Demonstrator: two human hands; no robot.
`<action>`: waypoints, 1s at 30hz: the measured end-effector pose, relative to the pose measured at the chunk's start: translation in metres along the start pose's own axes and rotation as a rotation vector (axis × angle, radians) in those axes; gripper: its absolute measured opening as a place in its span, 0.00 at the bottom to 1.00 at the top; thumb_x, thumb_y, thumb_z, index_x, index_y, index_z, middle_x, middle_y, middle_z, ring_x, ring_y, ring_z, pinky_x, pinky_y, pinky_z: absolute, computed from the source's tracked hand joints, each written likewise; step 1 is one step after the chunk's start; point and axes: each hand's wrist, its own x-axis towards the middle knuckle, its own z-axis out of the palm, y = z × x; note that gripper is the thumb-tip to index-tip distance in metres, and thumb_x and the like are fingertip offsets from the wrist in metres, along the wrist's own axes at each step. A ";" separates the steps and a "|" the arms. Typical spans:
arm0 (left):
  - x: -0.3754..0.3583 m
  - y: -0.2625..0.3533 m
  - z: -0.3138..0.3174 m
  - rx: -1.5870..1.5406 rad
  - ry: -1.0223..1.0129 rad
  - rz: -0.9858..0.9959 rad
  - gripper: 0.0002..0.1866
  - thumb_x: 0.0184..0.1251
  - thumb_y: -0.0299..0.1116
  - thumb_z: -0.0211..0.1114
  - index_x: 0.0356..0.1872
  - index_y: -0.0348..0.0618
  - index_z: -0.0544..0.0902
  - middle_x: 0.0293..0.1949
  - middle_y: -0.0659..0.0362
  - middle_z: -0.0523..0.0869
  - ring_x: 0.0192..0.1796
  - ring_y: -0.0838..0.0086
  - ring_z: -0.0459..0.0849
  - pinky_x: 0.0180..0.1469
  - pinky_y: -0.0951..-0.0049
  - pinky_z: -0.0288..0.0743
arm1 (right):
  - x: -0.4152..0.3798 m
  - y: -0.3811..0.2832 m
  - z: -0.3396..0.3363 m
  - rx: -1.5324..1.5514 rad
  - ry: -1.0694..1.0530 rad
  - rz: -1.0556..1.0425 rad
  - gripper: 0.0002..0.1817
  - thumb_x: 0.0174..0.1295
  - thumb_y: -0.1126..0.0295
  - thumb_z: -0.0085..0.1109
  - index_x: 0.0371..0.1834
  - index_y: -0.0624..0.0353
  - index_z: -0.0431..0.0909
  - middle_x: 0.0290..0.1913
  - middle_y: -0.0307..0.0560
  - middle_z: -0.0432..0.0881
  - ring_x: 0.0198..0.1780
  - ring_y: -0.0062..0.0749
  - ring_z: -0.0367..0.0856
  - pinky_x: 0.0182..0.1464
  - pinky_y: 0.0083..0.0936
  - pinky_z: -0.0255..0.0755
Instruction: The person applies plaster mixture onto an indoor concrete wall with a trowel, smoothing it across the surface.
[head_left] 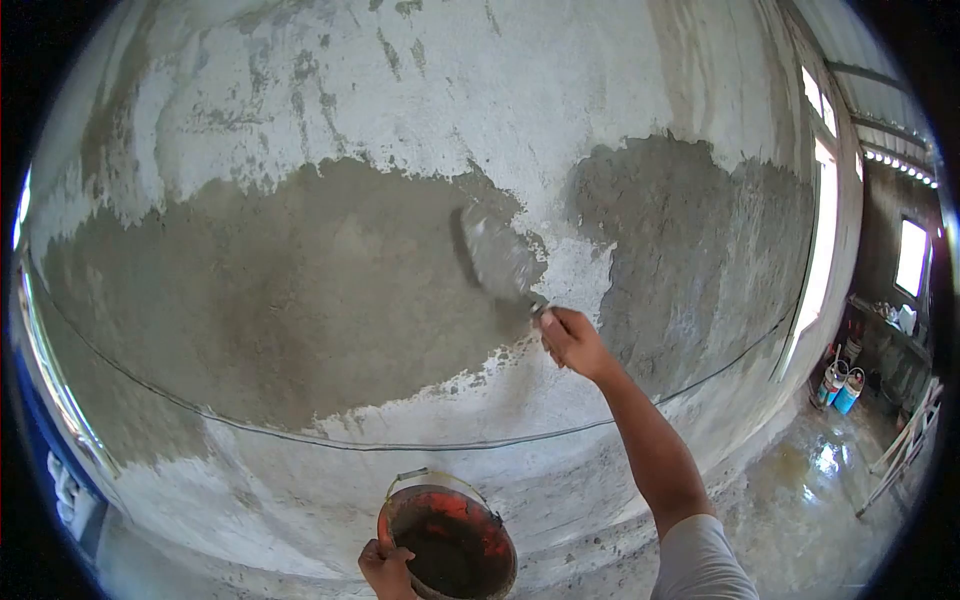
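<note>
My right hand (572, 340) is closed around the handle of a trowel (498, 255). Its broad metal blade lies against or just off the wall (520, 90), over grey wet plaster (360, 290); the blade is slightly blurred. Low in the view, my left hand (388, 570) grips the rim of a red-orange bucket (494, 541). Dark grey mortar (440, 568) is inside the bucket, and its wire handle stands up at the back.
A second wet plaster patch (700, 220) lies to the right of a pale strip. A thin cable (370, 447) sags across the wall below. Far right stand blue-and-white buckets (848, 390) on a wet floor (800, 470), near wooden poles (900, 450) and a window opening (910, 257).
</note>
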 end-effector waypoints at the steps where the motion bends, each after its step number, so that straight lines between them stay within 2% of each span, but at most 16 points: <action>1: -0.001 0.001 0.000 -0.037 -0.006 -0.006 0.17 0.41 0.14 0.70 0.20 0.45 0.70 0.20 0.66 0.68 0.24 0.78 0.73 0.28 0.68 0.74 | 0.001 -0.001 0.000 0.015 0.086 -0.059 0.28 0.80 0.45 0.48 0.35 0.62 0.76 0.23 0.40 0.75 0.20 0.20 0.71 0.21 0.24 0.66; 3: 0.006 -0.010 -0.007 -0.078 -0.033 0.020 0.16 0.43 0.14 0.70 0.20 0.43 0.71 0.20 0.65 0.72 0.23 0.78 0.74 0.28 0.68 0.75 | 0.017 -0.009 -0.007 0.025 0.105 -0.056 0.29 0.80 0.45 0.48 0.34 0.63 0.76 0.24 0.40 0.76 0.20 0.20 0.72 0.22 0.24 0.67; 5: 0.008 -0.022 -0.014 -0.115 -0.062 0.041 0.14 0.44 0.15 0.70 0.20 0.42 0.72 0.21 0.63 0.75 0.22 0.77 0.75 0.28 0.69 0.77 | 0.027 -0.014 -0.013 -0.250 0.162 -0.158 0.30 0.80 0.44 0.47 0.33 0.63 0.76 0.24 0.41 0.76 0.21 0.20 0.73 0.22 0.25 0.68; 8: 0.010 -0.021 -0.015 -0.174 -0.116 0.084 0.13 0.48 0.15 0.69 0.20 0.41 0.72 0.22 0.60 0.78 0.22 0.75 0.77 0.28 0.69 0.75 | 0.018 0.012 -0.031 -0.178 0.229 -0.105 0.31 0.80 0.44 0.47 0.33 0.64 0.76 0.22 0.41 0.75 0.19 0.21 0.72 0.21 0.26 0.68; 10: 0.001 -0.003 -0.002 0.051 0.075 -0.073 0.13 0.51 0.15 0.67 0.20 0.42 0.72 0.22 0.59 0.78 0.21 0.73 0.77 0.28 0.69 0.74 | 0.002 0.046 -0.049 -0.109 0.283 -0.039 0.30 0.80 0.45 0.48 0.35 0.65 0.76 0.22 0.40 0.74 0.17 0.21 0.71 0.20 0.26 0.66; 11: 0.006 -0.019 -0.011 -0.052 -0.027 0.015 0.13 0.52 0.15 0.65 0.20 0.42 0.71 0.21 0.60 0.76 0.22 0.73 0.77 0.28 0.70 0.73 | -0.011 0.049 -0.051 -0.145 0.271 -0.043 0.30 0.80 0.45 0.48 0.35 0.65 0.76 0.22 0.40 0.74 0.17 0.21 0.71 0.20 0.26 0.66; 13: -0.010 0.014 0.005 -0.026 0.015 0.001 0.14 0.48 0.13 0.65 0.19 0.42 0.70 0.21 0.61 0.76 0.24 0.74 0.76 0.29 0.70 0.72 | -0.024 0.050 -0.044 -0.002 0.312 0.020 0.28 0.80 0.46 0.47 0.36 0.63 0.76 0.22 0.39 0.75 0.18 0.20 0.71 0.20 0.24 0.66; 17: -0.004 0.003 0.001 0.013 -0.016 0.030 0.15 0.43 0.13 0.65 0.19 0.43 0.69 0.21 0.61 0.76 0.25 0.76 0.73 0.28 0.70 0.70 | -0.001 0.027 -0.017 0.072 0.243 -0.075 0.28 0.80 0.47 0.47 0.37 0.65 0.77 0.22 0.42 0.75 0.21 0.24 0.74 0.25 0.27 0.69; 19: 0.000 -0.008 0.000 0.026 -0.032 0.021 0.16 0.40 0.13 0.66 0.18 0.44 0.68 0.20 0.63 0.74 0.23 0.78 0.68 0.28 0.70 0.69 | 0.023 0.009 0.001 -0.188 0.228 -0.221 0.28 0.81 0.48 0.47 0.39 0.67 0.77 0.24 0.45 0.77 0.26 0.29 0.78 0.31 0.32 0.72; 22: 0.008 -0.026 0.004 0.089 -0.004 0.081 0.16 0.41 0.13 0.66 0.18 0.45 0.68 0.19 0.65 0.71 0.21 0.79 0.67 0.27 0.71 0.69 | 0.048 -0.022 0.024 -0.347 0.246 -0.253 0.28 0.81 0.49 0.48 0.40 0.68 0.77 0.25 0.47 0.78 0.30 0.33 0.80 0.35 0.35 0.73; 25: 0.010 -0.021 0.000 0.143 -0.057 0.060 0.16 0.41 0.14 0.67 0.18 0.45 0.68 0.18 0.66 0.71 0.21 0.78 0.69 0.27 0.72 0.68 | 0.050 -0.007 0.010 -0.199 0.327 -0.162 0.29 0.80 0.47 0.48 0.39 0.69 0.78 0.26 0.48 0.79 0.31 0.34 0.81 0.36 0.36 0.74; 26: 0.006 -0.007 0.004 0.149 -0.057 0.069 0.16 0.41 0.14 0.67 0.18 0.45 0.68 0.18 0.66 0.71 0.21 0.78 0.69 0.27 0.72 0.68 | 0.047 0.006 0.003 -0.131 0.377 -0.142 0.32 0.79 0.43 0.47 0.39 0.68 0.77 0.25 0.46 0.78 0.27 0.31 0.79 0.32 0.33 0.73; 27: -0.003 0.005 0.009 0.086 -0.041 0.024 0.16 0.41 0.14 0.67 0.18 0.45 0.68 0.18 0.66 0.71 0.21 0.78 0.69 0.27 0.72 0.67 | 0.040 0.018 -0.007 -0.122 0.381 -0.139 0.32 0.79 0.43 0.47 0.39 0.68 0.77 0.25 0.46 0.78 0.27 0.31 0.79 0.32 0.33 0.73; 29: -0.009 0.013 0.011 0.016 -0.025 -0.023 0.16 0.41 0.14 0.66 0.18 0.44 0.68 0.18 0.66 0.71 0.21 0.78 0.69 0.27 0.72 0.67 | 0.023 0.013 -0.017 0.053 0.405 0.068 0.32 0.79 0.42 0.46 0.38 0.65 0.77 0.25 0.43 0.76 0.22 0.25 0.76 0.25 0.28 0.70; 30: -0.009 0.013 0.011 -0.003 -0.028 0.000 0.16 0.41 0.14 0.66 0.18 0.45 0.67 0.18 0.66 0.70 0.21 0.78 0.69 0.27 0.72 0.66 | 0.017 0.012 -0.013 0.075 0.422 0.041 0.30 0.80 0.43 0.45 0.37 0.63 0.76 0.24 0.41 0.74 0.20 0.22 0.72 0.21 0.24 0.67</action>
